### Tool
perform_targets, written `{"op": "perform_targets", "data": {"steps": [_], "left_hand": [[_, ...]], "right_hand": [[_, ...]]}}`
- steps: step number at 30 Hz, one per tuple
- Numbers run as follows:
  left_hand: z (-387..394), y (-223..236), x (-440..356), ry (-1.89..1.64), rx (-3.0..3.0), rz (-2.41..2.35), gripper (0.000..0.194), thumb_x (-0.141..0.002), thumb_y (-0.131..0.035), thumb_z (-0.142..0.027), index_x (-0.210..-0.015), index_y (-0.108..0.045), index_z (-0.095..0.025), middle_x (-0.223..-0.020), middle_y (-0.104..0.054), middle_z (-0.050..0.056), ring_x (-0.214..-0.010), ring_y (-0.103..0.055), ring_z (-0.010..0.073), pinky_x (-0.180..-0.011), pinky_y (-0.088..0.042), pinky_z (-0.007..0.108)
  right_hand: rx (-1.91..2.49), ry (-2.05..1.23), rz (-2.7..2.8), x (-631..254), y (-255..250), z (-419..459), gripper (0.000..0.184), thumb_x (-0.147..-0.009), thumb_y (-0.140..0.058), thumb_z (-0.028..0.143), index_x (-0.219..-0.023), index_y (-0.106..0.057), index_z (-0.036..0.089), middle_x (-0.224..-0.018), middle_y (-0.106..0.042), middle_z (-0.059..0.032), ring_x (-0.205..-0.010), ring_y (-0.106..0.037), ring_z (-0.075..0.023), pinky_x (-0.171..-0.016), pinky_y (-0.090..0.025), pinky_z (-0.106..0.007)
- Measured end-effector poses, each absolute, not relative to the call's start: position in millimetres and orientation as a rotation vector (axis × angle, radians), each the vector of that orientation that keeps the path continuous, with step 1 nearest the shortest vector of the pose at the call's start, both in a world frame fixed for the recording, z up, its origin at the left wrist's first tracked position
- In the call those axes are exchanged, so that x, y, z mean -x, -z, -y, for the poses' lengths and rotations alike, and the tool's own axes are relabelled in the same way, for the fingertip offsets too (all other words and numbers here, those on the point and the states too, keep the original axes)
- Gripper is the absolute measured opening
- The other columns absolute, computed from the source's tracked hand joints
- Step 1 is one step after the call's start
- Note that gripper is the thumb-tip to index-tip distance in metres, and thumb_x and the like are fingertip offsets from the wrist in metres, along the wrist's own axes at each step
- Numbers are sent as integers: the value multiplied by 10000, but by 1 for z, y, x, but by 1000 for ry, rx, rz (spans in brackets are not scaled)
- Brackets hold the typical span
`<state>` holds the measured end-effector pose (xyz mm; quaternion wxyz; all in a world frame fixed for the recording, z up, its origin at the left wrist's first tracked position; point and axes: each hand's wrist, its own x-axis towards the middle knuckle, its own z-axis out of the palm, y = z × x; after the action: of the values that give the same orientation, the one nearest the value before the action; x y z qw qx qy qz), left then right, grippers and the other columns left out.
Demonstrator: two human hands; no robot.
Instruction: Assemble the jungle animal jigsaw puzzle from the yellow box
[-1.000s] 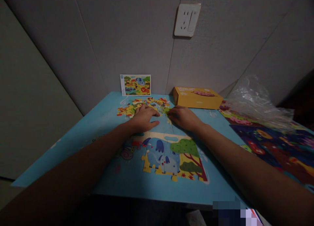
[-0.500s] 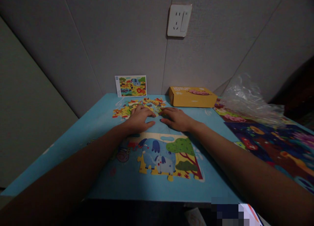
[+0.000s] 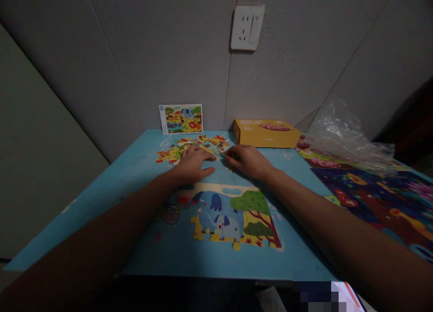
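My left hand rests with its fingers apart on a heap of loose jigsaw pieces at the far side of the table, holding none of them. To its right, my right hand has its fingers curled in, and a bit of green and yellow from a puzzle piece shows inside them; most of that piece is hidden. Nearer to me lies a joined section of the puzzle with blue elephants and a green tree. My left forearm partly covers the area at its left side.
A picture card leans against the wall behind the pieces. A yellow box stands at the back right. Further right are a crumpled clear plastic bag and a dark printed puzzle sheet. A socket is on the wall.
My right hand has gone from lying flat with fingers stretched out to curled, closing on a puzzle piece. The left hand has hardly moved.
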<state>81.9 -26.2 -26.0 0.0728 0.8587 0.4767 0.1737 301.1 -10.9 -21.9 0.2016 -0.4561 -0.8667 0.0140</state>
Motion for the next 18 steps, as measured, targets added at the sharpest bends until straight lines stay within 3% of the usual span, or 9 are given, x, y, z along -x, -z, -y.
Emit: {"op": "perform_targets", "data": {"steps": [6, 10, 14, 18], "left_hand": [[27, 24, -83, -614, -2509, -1435, 635, -730, -728, -337, -1315, -520, -208, -1211, -626, 96, -1224, -448, 318, -1028, -348, 476], [25, 24, -83, -700, -2479, -1312, 448, -738, -720, -300, -1165, -598, -239, -1065, -688, 52, -1190, -509, 283, -1045, -345, 462], [21, 28, -83, -918, -2342, -1160, 330, -776, -661, -265, -1099, -615, -211, -881, -708, 26, -1024, -615, 231, -1004, -412, 431], [22, 26, -86, -1145, -2122, -1116, 197, -774, -625, -225, -961, -650, -165, -953, -696, 53, -881, -648, 181, -885, -506, 353]], "right_hand": [[1308, -11, 2134, -294, 18, 18, 330, -928, -443, 302, -1012, -719, 142, -743, -704, -82, -635, -622, -172, -646, -425, -280], [1250, -86, 2065, -290, 18, 23, 326, -931, -455, 316, -985, -728, 147, -705, -695, -62, -629, -621, -161, -655, -441, -271], [1191, -254, 1968, -291, 21, 23, 335, -932, -467, 364, -986, -721, 152, -739, -703, -58, -654, -629, -160, -656, -462, -267], [1132, -420, 1914, -295, 28, 18, 346, -926, -468, 376, -1048, -704, 154, -827, -716, -61, -631, -624, -152, -645, -490, -276]]}}
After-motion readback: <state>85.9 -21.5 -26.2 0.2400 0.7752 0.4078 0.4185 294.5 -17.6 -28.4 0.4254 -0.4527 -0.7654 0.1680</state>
